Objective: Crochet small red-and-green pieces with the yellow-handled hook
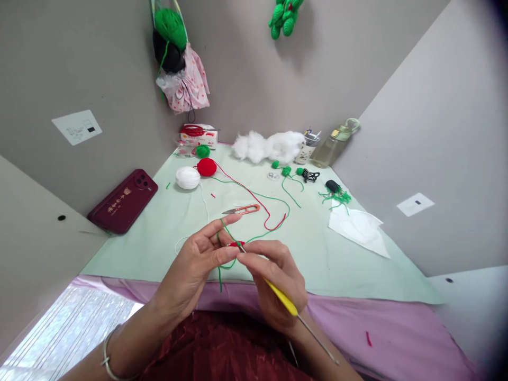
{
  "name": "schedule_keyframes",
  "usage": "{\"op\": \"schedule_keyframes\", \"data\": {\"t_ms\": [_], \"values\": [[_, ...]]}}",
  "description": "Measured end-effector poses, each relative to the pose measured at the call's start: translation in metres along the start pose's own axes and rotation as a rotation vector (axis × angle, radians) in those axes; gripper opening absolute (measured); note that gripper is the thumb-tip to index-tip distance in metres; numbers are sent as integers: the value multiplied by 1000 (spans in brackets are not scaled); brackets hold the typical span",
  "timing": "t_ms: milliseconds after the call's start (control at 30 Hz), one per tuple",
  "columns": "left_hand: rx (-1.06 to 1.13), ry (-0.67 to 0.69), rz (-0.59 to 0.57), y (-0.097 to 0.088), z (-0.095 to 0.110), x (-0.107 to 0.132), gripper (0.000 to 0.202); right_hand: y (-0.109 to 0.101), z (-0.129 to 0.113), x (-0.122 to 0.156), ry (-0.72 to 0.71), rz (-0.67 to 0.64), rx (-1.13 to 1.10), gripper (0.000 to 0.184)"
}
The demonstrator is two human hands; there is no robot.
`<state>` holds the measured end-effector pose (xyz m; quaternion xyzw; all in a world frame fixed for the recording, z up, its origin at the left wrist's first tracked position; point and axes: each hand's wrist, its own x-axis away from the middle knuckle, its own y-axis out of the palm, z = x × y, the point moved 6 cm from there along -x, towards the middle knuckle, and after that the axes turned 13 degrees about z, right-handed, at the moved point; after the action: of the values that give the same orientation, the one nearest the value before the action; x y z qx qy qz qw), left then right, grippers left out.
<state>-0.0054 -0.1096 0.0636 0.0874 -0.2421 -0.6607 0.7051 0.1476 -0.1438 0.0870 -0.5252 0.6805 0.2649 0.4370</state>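
My left hand pinches a small red crochet piece between thumb and fingers. Green yarn runs up over its raised index finger. In my right hand is a crochet hook with a yellow grip, its metal end pointing back over the wrist. The hook's tip meets the red piece, but whether it passes through a stitch I cannot tell. A green yarn tail hangs below the fingers. Just beyond lie orange thread snips and a loose red strand.
A red yarn ball, a white yarn ball and a phone lie left. White stuffing, a pen cup and a bottle line the back. White paper and green scraps lie right.
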Motion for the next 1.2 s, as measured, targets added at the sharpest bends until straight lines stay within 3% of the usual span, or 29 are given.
{"op": "schedule_keyframes", "data": {"t_ms": [100,167,267,367,433,500,600,700,767,1000,1200], "values": [[-31,79,42,-1,2,2,50,0,-4,-2,-40,-14,31,52],[-17,7,1,2,0,2,50,0,-6,-2,-82,-33,33,51],[20,-73,-35,5,-3,3,51,-2,-3,-5,-22,-22,-1,49],[-10,77,61,1,-2,4,47,0,-3,-7,26,-24,33,44],[-69,242,152,-3,0,7,45,1,-7,-6,-37,-16,119,42],[-82,283,163,-3,-1,9,46,2,-11,-2,-156,25,195,44],[-4,85,54,1,-9,6,52,1,-7,6,-199,63,174,49],[31,-129,-68,6,-13,4,56,0,3,5,-47,34,47,52],[23,-153,-85,5,-11,2,58,-1,5,1,46,13,-27,51],[-260,189,6,-4,10,-2,54,-4,2,-3,166,-58,-94,47],[-466,367,84,-6,20,3,47,-10,2,-7,235,-90,-79,37]]}}
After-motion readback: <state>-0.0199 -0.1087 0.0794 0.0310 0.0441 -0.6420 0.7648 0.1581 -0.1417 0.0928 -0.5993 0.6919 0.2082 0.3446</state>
